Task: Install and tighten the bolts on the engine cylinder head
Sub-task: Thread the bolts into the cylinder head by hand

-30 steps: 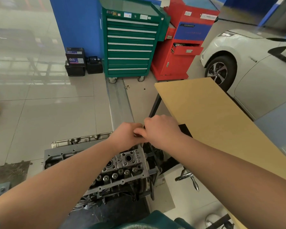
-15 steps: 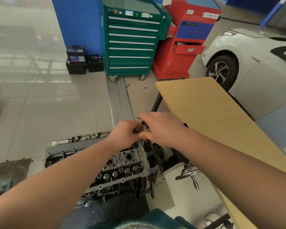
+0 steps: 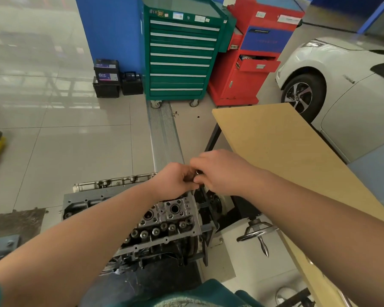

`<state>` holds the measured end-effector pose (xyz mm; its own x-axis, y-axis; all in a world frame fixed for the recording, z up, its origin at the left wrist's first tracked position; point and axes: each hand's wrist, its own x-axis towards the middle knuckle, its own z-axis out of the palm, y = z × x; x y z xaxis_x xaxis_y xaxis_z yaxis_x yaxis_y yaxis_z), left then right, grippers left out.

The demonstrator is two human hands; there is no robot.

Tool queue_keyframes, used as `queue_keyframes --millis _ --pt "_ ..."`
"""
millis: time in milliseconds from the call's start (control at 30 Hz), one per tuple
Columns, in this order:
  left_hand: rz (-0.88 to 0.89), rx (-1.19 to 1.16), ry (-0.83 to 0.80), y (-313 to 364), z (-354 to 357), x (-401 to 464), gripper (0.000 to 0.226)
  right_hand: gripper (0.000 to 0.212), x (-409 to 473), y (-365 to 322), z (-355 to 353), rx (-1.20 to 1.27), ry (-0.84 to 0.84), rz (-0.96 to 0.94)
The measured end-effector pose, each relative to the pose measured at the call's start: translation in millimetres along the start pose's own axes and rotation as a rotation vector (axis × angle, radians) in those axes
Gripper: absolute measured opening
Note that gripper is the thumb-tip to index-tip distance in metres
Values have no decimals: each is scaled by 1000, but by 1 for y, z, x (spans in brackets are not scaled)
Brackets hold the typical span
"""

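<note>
A white car (image 3: 350, 89) stands at the far right beside a tan desk (image 3: 282, 147), with a green tool cabinet (image 3: 177, 58) and a red cabinet (image 3: 253, 63) behind on the tiled floor (image 3: 64, 151). Low in front, the engine cylinder head (image 3: 164, 220) sits on its stand, its top face of round holes showing, a chrome handwheel (image 3: 256, 233) just to its right. Above the head's far end the left hand (image 3: 173, 180) and right hand (image 3: 220, 171) meet, fingers of both curled around a small dark metal piece (image 3: 197, 173), too hidden to tell whether it is a bolt.
</note>
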<state>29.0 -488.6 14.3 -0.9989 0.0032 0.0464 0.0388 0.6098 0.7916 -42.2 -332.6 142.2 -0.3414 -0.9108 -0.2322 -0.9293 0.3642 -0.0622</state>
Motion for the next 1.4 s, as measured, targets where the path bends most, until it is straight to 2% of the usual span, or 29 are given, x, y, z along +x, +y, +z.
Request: queue_keyframes --millis 100,200,300,400,500,600,667,733,833,867,933,1000,1033,1100,1133,1167,1233,1267,1333,1400 --pt "6 -18 -54 5 -5 0 32 25 6 -9 12 -116 95 168" --pt "-36 -55 50 7 -1 -3 29 36 16 -14 17 -122 106 310" --pt "-63 12 92 0 -5 -3 15 35 15 -9 11 -18 97 201" --pt "-14 33 60 -7 -13 -4 9 21 5 2 6 23 13 63" --pt "-25 -45 63 -3 -8 -10 18 20 7 3 11 -44 33 121" --pt "-38 -60 85 0 4 -8 16 39 13 -9 20 -163 74 250" --pt "-45 -39 66 0 6 -4 21 44 12 -7 22 -200 124 250" --pt "-24 -4 29 -2 2 -1 32 35 8 1 19 -95 138 125" --pt "21 55 -68 -4 -7 3 37 18 0 6 15 13 37 -68" --pt "35 69 -100 -4 -8 4 34 20 -1 5 17 -7 44 -47" --pt "41 45 -127 -2 -9 5 22 28 0 1 25 -117 119 110" --pt "9 -14 -77 -1 -6 2 23 43 5 -5 27 -246 151 281" --pt "-6 -7 -37 0 -4 0 25 48 9 -8 27 -287 161 306" --pt "7 80 32 -2 -1 -1 18 50 12 -10 23 -279 161 262" --pt "14 121 44 -4 -1 -1 23 46 11 -9 21 -217 146 202" --pt "2 145 35 -4 -3 0 28 38 9 -7 18 -150 124 119" --pt "-40 142 -45 -6 -10 2 21 23 4 -2 13 -105 76 -17" --pt "-47 139 -96 -6 -13 4 15 22 2 -1 13 -117 69 -32" --pt "-32 117 -160 -3 -17 4 16 18 3 -5 16 -151 105 25" --pt "-5 40 -122 1 -15 0 15 24 5 -11 23 -212 155 122"
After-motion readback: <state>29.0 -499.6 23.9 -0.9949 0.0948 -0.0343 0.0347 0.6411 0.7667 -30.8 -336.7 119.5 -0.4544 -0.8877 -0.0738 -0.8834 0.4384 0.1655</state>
